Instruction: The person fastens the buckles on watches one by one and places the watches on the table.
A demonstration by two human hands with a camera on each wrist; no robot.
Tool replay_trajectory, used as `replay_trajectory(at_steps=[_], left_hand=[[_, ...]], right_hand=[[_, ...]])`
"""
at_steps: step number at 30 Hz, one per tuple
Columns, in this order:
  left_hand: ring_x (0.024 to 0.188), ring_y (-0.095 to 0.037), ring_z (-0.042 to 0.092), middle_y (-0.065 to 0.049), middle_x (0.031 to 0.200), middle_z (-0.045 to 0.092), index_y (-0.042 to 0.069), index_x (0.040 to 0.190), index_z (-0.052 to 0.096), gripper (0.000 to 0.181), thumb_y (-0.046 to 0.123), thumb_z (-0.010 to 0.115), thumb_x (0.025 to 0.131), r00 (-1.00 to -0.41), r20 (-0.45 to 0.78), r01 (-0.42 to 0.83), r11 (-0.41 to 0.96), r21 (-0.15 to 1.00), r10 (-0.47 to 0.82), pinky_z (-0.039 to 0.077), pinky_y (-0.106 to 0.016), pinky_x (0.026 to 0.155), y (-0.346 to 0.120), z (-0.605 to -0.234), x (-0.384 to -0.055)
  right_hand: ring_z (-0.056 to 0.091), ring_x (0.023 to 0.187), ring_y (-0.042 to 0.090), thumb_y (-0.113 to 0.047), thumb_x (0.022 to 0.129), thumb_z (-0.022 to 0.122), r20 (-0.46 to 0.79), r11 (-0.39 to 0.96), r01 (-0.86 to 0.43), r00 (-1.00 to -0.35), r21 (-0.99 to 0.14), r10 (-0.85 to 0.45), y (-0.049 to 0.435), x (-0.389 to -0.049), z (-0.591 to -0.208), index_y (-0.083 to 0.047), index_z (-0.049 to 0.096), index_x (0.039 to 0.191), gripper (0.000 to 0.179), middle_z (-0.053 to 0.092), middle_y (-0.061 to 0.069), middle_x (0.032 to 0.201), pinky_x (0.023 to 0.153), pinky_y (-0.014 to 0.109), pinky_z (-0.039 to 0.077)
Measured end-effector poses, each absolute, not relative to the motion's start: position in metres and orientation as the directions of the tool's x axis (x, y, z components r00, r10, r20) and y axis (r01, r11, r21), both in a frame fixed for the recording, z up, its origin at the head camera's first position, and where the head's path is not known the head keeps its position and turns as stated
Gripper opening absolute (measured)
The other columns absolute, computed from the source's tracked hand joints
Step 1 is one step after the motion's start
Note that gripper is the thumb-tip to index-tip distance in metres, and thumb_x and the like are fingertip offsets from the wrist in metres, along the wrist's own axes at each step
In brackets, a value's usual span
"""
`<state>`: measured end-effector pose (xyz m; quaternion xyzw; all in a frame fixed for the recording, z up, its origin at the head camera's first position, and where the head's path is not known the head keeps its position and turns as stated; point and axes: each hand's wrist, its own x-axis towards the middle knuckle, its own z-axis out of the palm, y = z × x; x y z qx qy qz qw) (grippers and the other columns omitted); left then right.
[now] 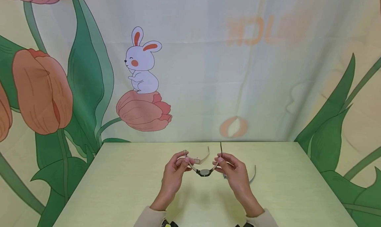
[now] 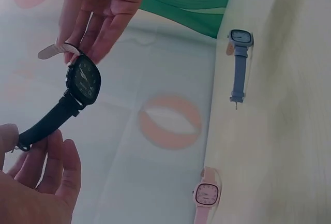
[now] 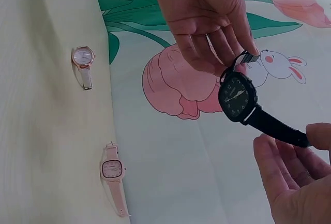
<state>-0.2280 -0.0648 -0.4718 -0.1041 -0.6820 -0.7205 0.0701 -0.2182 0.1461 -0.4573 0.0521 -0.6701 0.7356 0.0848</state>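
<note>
A black wristwatch (image 1: 204, 172) with a dark square-shaped dial hangs between my two hands above the table, its strap undone and spread in a curve. My left hand (image 1: 174, 172) pinches the buckle end of the strap. Between thumb and fingers, my right hand (image 1: 233, 174) grips the other strap half, whose tip sticks up past the fingers. In the left wrist view the black watch (image 2: 85, 81) shows its numbered face, and the strap's underside looks pale. The right wrist view shows the dial (image 3: 238, 95) too, with light-coloured hands.
On the table (image 1: 119, 187) behind my hands lies a pink watch (image 1: 197, 160). A blue-grey watch (image 2: 240, 39) lies to the right, partly hidden by my right hand in the head view. A pale watch with a rose-gold case (image 3: 83, 56) lies on the left. A printed curtain (image 1: 193, 71) hangs behind.
</note>
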Motion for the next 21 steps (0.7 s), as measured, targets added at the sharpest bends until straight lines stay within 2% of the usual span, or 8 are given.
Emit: replay_trajectory(at_steps=[5, 8, 15, 21], left_hand=[[0.098, -0.019, 0.071, -0.020, 0.108, 0.071, 0.006, 0.117, 0.059, 0.026, 0.021, 0.063, 0.096, -0.964, 0.263, 0.255, -0.151, 0.955, 0.033, 0.058, -0.032, 0.087, -0.063, -0.467, -0.225], [0.095, -0.017, 0.071, -0.020, 0.107, 0.071, 0.007, 0.115, 0.062, 0.026, 0.023, 0.065, 0.094, -0.964, 0.265, 0.260, -0.142, 0.955, 0.017, 0.059, -0.031, 0.084, -0.062, -0.463, -0.224], [0.090, -0.011, 0.070, -0.019, 0.105, 0.071, 0.008, 0.114, 0.068, 0.027, 0.022, 0.071, 0.091, -0.968, 0.251, 0.251, -0.112, 0.961, -0.014, 0.059, -0.029, 0.081, -0.060, -0.458, -0.220], [0.094, -0.012, 0.069, -0.012, 0.106, 0.071, 0.011, 0.117, 0.069, 0.029, 0.023, 0.071, 0.091, -0.969, 0.246, 0.244, -0.089, 0.966, 0.011, 0.058, -0.027, 0.084, -0.057, -0.453, -0.216]], right_hand=[[0.073, 0.094, 0.018, -0.015, 0.093, 0.068, 0.238, -0.064, -0.241, -0.970, -0.968, 0.053, 0.146, -0.214, -0.453, -0.006, 0.064, 0.123, 0.031, 0.072, 0.008, 0.102, 0.083, 0.034, 0.059], [0.074, 0.091, 0.019, -0.017, 0.093, 0.069, 0.248, -0.045, -0.251, -0.967, -0.967, 0.052, 0.145, -0.212, -0.450, -0.011, 0.063, 0.126, 0.035, 0.072, 0.008, 0.098, 0.083, 0.033, 0.059], [0.074, 0.088, 0.017, -0.019, 0.092, 0.069, 0.217, -0.031, -0.219, -0.975, -0.975, 0.052, 0.144, -0.210, -0.446, -0.003, 0.066, 0.121, 0.033, 0.073, 0.015, 0.098, 0.083, 0.031, 0.059], [0.072, 0.086, 0.017, -0.020, 0.093, 0.069, 0.222, 0.019, -0.221, -0.974, -0.975, 0.042, 0.143, -0.206, -0.442, -0.006, 0.068, 0.119, 0.030, 0.071, 0.020, 0.097, 0.082, 0.029, 0.059]])
